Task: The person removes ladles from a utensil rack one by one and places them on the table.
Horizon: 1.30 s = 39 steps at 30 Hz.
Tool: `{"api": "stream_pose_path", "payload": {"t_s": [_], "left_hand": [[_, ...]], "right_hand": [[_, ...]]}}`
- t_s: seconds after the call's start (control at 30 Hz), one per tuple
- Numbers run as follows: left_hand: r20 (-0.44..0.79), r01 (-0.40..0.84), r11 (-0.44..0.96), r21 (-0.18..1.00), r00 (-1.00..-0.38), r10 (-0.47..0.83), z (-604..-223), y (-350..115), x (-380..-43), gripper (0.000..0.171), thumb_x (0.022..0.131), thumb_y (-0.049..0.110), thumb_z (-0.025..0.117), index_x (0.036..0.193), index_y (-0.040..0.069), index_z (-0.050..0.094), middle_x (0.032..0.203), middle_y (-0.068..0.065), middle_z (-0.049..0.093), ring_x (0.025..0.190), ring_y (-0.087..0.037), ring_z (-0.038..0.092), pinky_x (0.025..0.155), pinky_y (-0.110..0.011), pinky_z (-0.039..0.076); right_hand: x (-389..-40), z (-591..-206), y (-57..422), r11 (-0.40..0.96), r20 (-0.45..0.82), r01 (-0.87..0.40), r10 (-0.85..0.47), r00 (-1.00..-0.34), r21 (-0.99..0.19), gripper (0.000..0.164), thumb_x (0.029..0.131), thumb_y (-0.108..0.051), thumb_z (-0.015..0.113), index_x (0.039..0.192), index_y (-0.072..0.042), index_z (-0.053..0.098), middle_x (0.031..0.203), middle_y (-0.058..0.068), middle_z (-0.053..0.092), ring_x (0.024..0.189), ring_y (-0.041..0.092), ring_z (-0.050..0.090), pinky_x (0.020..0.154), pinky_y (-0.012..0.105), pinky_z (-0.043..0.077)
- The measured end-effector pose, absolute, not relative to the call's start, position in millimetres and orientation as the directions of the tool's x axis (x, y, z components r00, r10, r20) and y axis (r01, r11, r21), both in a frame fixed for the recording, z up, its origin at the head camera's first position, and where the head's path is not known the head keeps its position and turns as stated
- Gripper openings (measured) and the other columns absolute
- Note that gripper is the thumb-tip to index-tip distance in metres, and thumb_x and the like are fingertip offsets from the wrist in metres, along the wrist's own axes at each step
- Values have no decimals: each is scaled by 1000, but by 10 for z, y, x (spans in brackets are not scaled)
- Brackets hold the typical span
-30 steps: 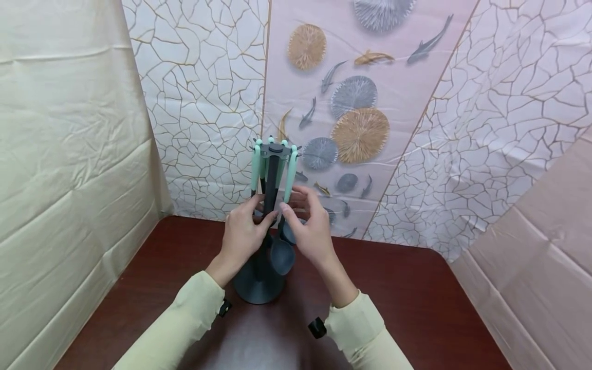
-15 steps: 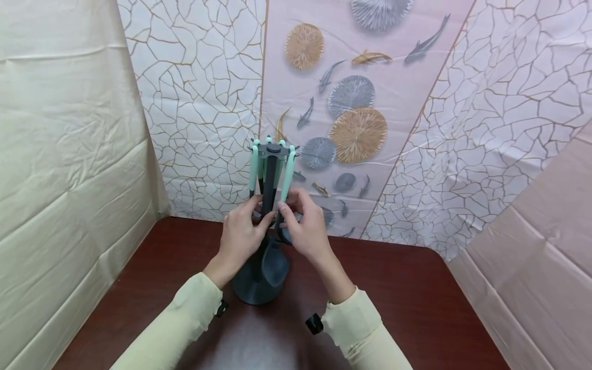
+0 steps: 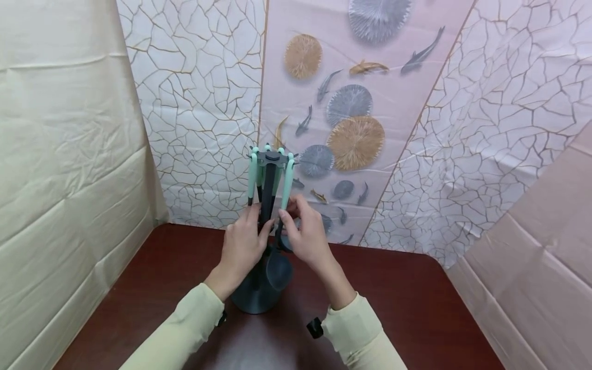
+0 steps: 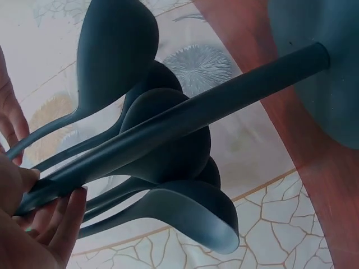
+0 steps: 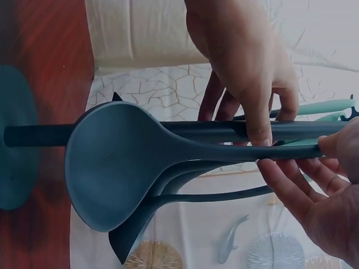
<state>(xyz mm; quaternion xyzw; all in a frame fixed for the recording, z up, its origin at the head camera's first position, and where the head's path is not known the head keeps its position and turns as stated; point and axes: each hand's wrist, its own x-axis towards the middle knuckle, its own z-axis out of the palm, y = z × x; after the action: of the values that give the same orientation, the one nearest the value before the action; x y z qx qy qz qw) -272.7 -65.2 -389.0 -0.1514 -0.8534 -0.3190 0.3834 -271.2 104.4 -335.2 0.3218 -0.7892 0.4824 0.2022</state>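
Observation:
A dark utensil stand stands upright on a round base, and utensils with mint-green handles hang from its top ring. My left hand grips the pole partway up, thumb on the near side. On the right side hangs a dark cooking spoon; its handle is pinched between the thumb and fingers of my right hand. In the right wrist view the spoon's bowl faces the camera, in front of the pole. A ladle and several other heads hang behind, partly overlapping.
The stand is on a dark red-brown table, near its back edge. Behind it hangs a patterned cloth. Plain cream cloth closes the left side, and another pale cloth the right.
My right thumb and fingers have closed on the spoon's handle. The spoon's bowl swung left and turned, then came partly back. My left hand stays on the pole. The head view has tilted slightly.

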Motion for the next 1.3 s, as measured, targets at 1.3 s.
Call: {"api": "stream_pose_path", "payload": {"t_s": [1.3], "left_hand": [[769,534,752,386,-637,58,-3936,-640,-2703,46,101,25,77,136,2,58,100,-13,67,69,-29,70,61,-47,59]], "right_hand": [[-2486,-3297,1235,415,620,-673,-276,-734,-612,22,108,-12,63,128,-3,63,104,8,69,82,18,67,58,37,58]]}}
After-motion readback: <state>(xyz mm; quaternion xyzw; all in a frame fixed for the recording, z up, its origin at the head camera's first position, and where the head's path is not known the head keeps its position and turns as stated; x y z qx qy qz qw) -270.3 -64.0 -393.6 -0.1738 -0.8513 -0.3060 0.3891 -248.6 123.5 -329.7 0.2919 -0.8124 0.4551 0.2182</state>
